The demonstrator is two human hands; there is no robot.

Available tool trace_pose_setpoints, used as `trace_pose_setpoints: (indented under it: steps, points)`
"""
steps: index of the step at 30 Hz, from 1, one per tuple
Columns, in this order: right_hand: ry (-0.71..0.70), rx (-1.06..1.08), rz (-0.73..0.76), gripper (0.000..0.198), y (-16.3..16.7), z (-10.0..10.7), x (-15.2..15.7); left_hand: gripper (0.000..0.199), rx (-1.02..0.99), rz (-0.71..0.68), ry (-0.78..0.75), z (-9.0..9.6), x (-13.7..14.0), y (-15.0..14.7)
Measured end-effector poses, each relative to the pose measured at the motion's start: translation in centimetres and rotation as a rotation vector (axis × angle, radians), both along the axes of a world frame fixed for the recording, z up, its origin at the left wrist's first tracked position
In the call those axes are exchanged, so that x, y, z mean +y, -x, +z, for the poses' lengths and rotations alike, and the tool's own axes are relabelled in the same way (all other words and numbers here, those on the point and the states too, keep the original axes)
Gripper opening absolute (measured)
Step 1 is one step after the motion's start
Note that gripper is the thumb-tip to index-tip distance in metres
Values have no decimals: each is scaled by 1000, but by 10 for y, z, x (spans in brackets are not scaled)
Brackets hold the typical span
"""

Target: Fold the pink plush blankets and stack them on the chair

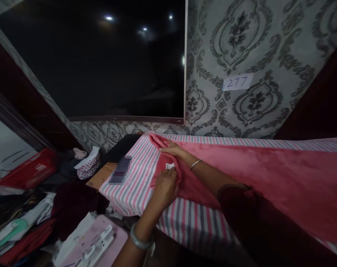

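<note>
A pink-red plush blanket (257, 174) stretches to the right over a striped cloth (137, 167), its near-left end bunched up and folded over. With curled fingers, my left hand (166, 187) grips this end beside a small white label (170, 166). A little farther back, my right hand (172, 149) pinches the blanket's folded upper edge between thumb and fingers. The fingertips of both hands are partly hidden in the fabric.
A blurred-out dark rectangle (120, 170) lies on the striped cloth at left. Behind hangs a large television (102, 63). Clothes heaps (24, 226), a red basket (32, 168) and a pink board (113, 233) bearing a white power strip (100, 243) are at lower left.
</note>
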State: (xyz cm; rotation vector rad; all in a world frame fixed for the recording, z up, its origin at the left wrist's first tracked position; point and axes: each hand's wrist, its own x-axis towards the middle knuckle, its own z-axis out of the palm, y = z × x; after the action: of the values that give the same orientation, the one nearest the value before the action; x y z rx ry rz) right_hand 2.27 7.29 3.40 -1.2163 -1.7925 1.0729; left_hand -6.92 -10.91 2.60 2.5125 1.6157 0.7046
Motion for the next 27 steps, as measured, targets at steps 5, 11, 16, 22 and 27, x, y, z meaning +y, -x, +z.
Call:
trace_pose_setpoints:
  steps: [5, 11, 16, 22, 27]
  points:
    - [-158, -556, 21, 107, -22, 3, -26, 16, 201, -92, -7, -9, -6, -24]
    - [-316, -577, 48, 79, -18, -1, -55, 11, 268, -71, -8, -17, -4, -34]
    - [-269, -335, -44, 31, -23, 3, -41, 12, 277, -82, -25, -21, -11, -32]
    - [-142, 59, -356, 29, -95, 14, 1, 16, 52, -90, -256, -1, -11, -53]
    - [8, 270, -498, 31, -185, -17, -9, 9, 8, -212, -213, -17, -9, -118]
